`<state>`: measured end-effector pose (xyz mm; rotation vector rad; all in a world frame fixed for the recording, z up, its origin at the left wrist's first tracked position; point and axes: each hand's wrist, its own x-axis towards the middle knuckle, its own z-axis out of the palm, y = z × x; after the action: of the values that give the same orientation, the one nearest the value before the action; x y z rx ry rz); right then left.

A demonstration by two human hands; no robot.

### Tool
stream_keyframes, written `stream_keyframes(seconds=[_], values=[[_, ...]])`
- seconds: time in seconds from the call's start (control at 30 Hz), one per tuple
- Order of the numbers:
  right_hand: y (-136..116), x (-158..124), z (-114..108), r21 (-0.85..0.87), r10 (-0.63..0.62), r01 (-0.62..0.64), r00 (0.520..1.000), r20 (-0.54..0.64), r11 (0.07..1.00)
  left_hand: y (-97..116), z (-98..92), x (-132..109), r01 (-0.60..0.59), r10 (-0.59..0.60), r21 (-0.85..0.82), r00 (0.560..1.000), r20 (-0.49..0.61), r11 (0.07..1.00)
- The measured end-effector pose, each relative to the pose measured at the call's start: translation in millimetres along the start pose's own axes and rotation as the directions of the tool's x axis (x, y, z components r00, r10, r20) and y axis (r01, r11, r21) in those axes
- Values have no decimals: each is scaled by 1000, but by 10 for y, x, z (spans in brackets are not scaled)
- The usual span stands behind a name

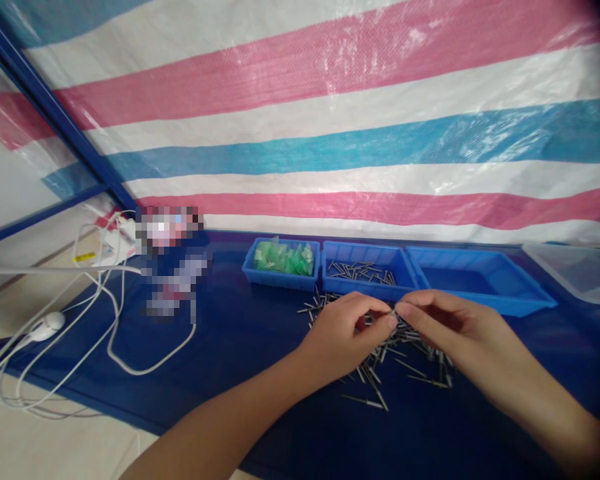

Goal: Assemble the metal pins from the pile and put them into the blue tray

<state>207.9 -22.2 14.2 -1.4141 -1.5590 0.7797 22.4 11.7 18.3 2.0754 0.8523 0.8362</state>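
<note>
My left hand and my right hand meet just above a loose pile of thin metal rivets on the dark blue table. Thumb and forefinger of each hand are pinched together, the fingertips of both almost touching. Something small and greyish shows between them, too small to make out. Right behind the hands is a blue bin with similar metal pieces in it. To its left, another blue bin holds green plastic packets. A third blue bin at the right shows a bare bottom.
A translucent plastic container lies at the far right. White cables and a white plug spread over the table's left part, near a blurred patch. Behind the table hangs a striped plastic sheet, with a blue metal frame at the left.
</note>
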Motion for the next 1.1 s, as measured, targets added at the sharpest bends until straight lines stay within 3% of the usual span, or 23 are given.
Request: stream_keyframes(seconds=[0.23, 0.5, 0.63, 0.8, 0.97, 1.1], values=[[-26, -42, 43, -81, -108, 107, 994, -1, 991, -32, 20, -3, -5, 4, 11, 999, 52, 1000], [-22, -31, -2, -177, -217, 212, 976, -11, 961, -53, 29, 11, 76, -82, -55, 991, -103, 996], [-38, -13, -16, -239, -260, 256, 966, 14, 937, -34, 13, 8, 93, -102, -79, 987, -126, 993], [41, 142, -34, -476, -413, 304, 900, -141, 825, -52, 33, 6, 132, -139, -68, 985, -106, 989], [154, 284, -72, -716, -465, 210, 867, -178, 666, -91, 36, 13, 56, -53, 53, 996, -66, 997], [101, 228, -136, -654, -436, 187, 867, -240, 733, -106, 3, 25, -92, 89, 210, 996, 25, 973]])
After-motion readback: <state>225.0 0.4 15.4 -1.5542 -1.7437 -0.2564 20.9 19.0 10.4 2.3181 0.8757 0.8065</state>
